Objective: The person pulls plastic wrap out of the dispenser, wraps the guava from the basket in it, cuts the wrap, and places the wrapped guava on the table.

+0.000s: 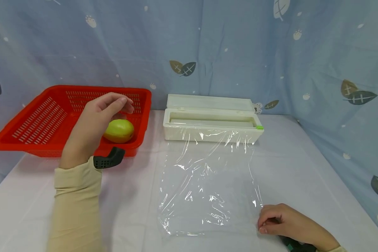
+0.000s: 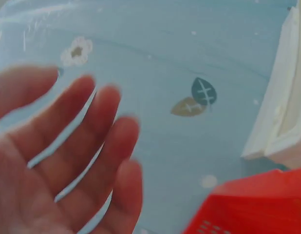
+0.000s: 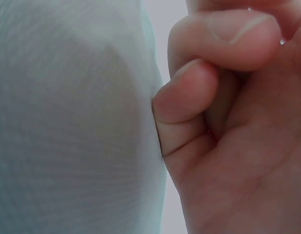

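Observation:
My left hand (image 1: 102, 113) is raised over the right part of a red plastic basket (image 1: 28, 119), its fingers loosely bent. A smooth yellow-green oval fruit (image 1: 119, 131) lies in the basket just below that hand. Nothing is held in the left hand (image 2: 77, 151) in the left wrist view. A sheet of clear plastic wrap (image 1: 204, 189) stretches forward over the table from a white wrap dispenser box (image 1: 208, 134). At the sheet's near right corner, my right hand (image 1: 285, 222) pinches the edge with curled fingers. Its curled fingers (image 3: 187, 92) fill much of the right wrist view.
The dispenser's lid (image 1: 211, 102) stands raised at the back, and a small green piece (image 1: 259, 127) sits at the box's right end. White cloth (image 1: 302, 168) covers the table. A blue leaf-print curtain (image 1: 226, 52) hangs behind and along the sides.

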Demonstrator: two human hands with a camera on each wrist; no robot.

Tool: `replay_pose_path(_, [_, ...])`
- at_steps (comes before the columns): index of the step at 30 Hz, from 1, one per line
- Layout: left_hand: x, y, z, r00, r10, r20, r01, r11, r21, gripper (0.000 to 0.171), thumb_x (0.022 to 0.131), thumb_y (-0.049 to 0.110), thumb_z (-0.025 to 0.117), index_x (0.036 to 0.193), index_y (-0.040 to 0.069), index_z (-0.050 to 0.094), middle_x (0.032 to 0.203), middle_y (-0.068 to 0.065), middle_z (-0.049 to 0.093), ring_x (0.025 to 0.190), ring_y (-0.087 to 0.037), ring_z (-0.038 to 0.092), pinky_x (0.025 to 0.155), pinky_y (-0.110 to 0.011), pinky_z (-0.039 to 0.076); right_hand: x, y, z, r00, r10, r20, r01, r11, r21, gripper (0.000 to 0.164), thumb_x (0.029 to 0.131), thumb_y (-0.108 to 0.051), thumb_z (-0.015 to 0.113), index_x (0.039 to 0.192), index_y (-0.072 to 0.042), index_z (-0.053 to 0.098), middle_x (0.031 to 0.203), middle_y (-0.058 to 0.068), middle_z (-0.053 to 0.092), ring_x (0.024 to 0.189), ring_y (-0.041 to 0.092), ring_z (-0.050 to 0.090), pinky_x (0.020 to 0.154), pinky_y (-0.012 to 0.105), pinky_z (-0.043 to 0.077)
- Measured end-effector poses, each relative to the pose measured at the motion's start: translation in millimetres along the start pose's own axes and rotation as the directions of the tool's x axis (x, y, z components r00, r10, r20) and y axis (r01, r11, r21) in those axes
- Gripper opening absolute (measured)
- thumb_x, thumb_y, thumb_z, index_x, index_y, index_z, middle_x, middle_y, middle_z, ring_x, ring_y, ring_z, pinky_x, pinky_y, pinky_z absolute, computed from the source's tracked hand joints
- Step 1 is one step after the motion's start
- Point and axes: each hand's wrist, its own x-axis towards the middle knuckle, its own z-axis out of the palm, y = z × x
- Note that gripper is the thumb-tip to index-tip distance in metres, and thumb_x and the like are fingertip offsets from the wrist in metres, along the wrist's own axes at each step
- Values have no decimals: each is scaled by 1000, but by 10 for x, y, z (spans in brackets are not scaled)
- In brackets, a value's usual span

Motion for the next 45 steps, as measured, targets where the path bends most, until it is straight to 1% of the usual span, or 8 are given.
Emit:
replay_pose_path(6, [109, -265, -92, 986, -103, -129, 71, 970, -233, 44, 85, 39, 55, 115, 6, 53, 115, -8, 48, 108, -21, 42, 98, -39, 31, -1, 1, -2, 1000, 0, 5, 0, 1000, 13, 18, 82, -2, 61, 89, -18, 63, 78, -6, 56, 65, 2, 48, 52, 17, 41])
replay_pose_path(9, [138, -342, -125, 975, -147, -164, 95, 953, -289, 47, 84, 39, 56, 118, 7, 51, 119, -6, 46, 111, -19, 39, 101, -43, 25, -10, 22, -2, 1000, -8, 7, 8, 1000, 22, 19, 82, -1, 61, 90, -18, 63, 79, -6, 57, 66, 2, 49, 52, 17, 42])
replay_pose_path(14, [146, -418, -181, 956, -230, -185, 211, 971, -115, 54, 84, 49, 50, 126, 15, 45, 130, -2, 37, 119, -20, 29, 102, -46, 20, -19, 45, -2, 1000, -20, 9, 19, 999, 34, 20, 82, 1, 60, 91, -16, 63, 80, -5, 57, 66, 3, 49, 53, 17, 42])
replay_pose_path(19, [139, -482, -227, 937, -311, -159, 313, 950, -13, 63, 84, 57, 44, 134, 19, 37, 137, -5, 28, 123, -29, 21, 100, -50, 18, -17, 54, 0, 1000, -25, 2, 25, 999, 23, 20, 81, 1, 61, 90, -17, 62, 78, -5, 56, 66, 3, 49, 52, 17, 41])
replay_pose_path(24, [160, -508, -203, 932, -336, -134, 353, 926, 132, 71, 83, 60, 42, 137, 16, 32, 138, -10, 28, 122, -32, 24, 97, -53, 25, -21, 50, 8, 1000, -14, -2, 14, 1000, 16, 19, 81, 0, 61, 90, -18, 62, 80, -6, 58, 66, 3, 50, 53, 17, 42])
replay_pose_path(28, [176, -520, -181, 932, -348, -102, 362, 897, 253, 76, 82, 63, 40, 139, 15, 28, 140, -13, 27, 119, -34, 28, 94, -55, 28, -25, 42, 12, 1000, -8, -3, 8, 1000, 14, 19, 82, -1, 61, 90, -18, 62, 80, -6, 58, 66, 2, 50, 52, 17, 42])
replay_pose_path(37, [183, -532, -153, 928, -369, -61, 364, 856, 367, 79, 81, 67, 36, 139, 14, 28, 133, -15, 31, 113, -35, 31, 87, -53, 35, -26, 43, -6, 1000, -6, -7, 7, 1000, 6, 19, 81, -2, 62, 90, -19, 62, 76, -6, 55, 65, 1, 48, 52, 17, 41])
replay_pose_path(45, [209, -516, -110, 929, -367, 37, 295, 799, 524, 74, 84, 63, 35, 134, 8, 34, 124, -16, 38, 108, -35, 34, 82, -48, 38, -12, 21, -4, 1000, -6, 1, 6, 999, 33, 19, 82, 0, 61, 89, -17, 62, 81, -6, 58, 66, 3, 50, 53, 18, 42])
